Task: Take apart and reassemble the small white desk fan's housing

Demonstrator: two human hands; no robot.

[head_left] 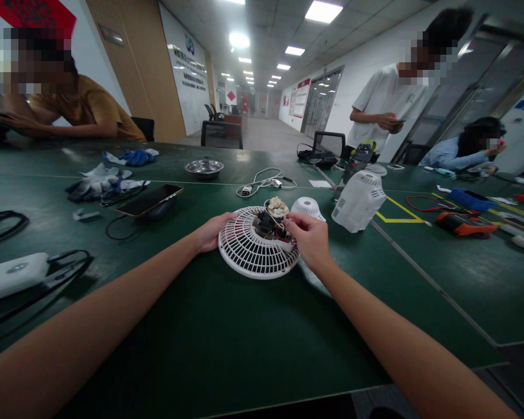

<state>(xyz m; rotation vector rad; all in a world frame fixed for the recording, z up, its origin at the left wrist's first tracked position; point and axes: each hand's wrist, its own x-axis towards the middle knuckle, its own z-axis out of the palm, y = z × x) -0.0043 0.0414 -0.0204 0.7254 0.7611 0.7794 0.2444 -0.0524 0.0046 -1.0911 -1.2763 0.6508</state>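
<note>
A round white fan grille [255, 256] lies tilted over the green table, with the dark motor [268, 224] and its wires at its centre. My left hand [213, 233] grips the grille's left rim, thumb on top. At the motor's right side, my right hand [310, 235] has thumb and forefinger pinched together by the red and black wires; what lies between the fingertips is too small to make out. A cream-coloured part [277, 206] sits on top of the motor. Just behind my right hand is a white domed cover [307, 206].
A white plastic housing [360, 201] stands to the right, and a coiled white cable [266, 181] lies behind the grille. Leftward are a phone [151, 199], gloves [100, 181] and a white power strip [15, 276]. A metal bowl [204, 169] sits farther back. Other people are around the table.
</note>
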